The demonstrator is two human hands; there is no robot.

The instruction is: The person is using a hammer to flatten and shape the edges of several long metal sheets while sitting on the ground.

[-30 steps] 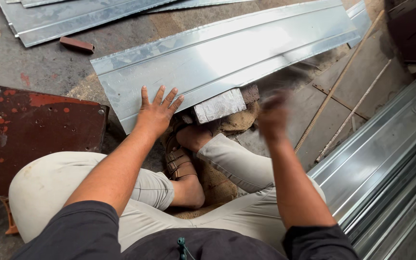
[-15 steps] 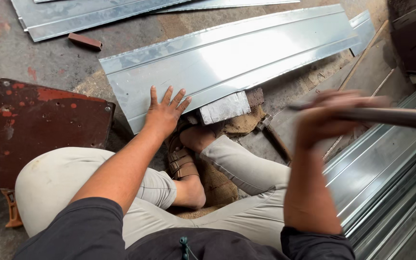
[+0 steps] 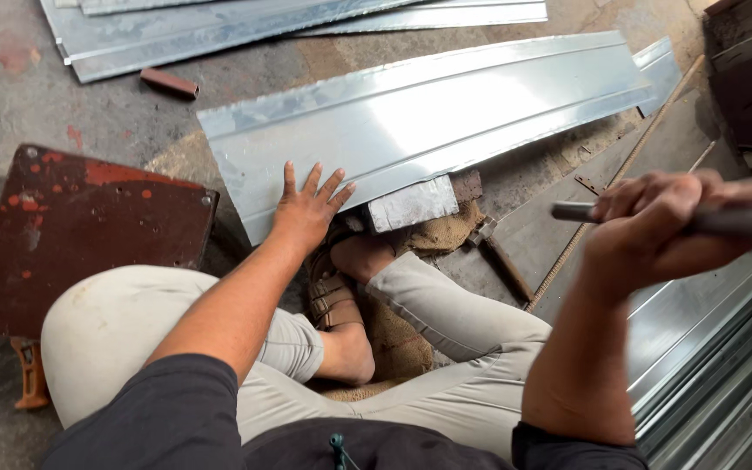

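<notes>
Right hand (image 3: 668,222) had swung in from blur to centre right, fist closed round a dark metal rod (image 3: 741,222). Left hand (image 3: 309,211) stayed flat, fingers spread, on the bent steel sheet (image 3: 428,117) at upper centre.

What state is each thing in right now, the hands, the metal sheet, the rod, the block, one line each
left hand: open, fingers spread, pressing flat on the sheet's near edge
right hand: raised, fist closed round the rod
metal rod: held roughly level, clear of the sheet
ribbed metal sheet: lying flat, near edge resting over the block
metal block: under the sheet's edge, on sacking
rusty red plate: lying flat on the floor, untouched
</notes>
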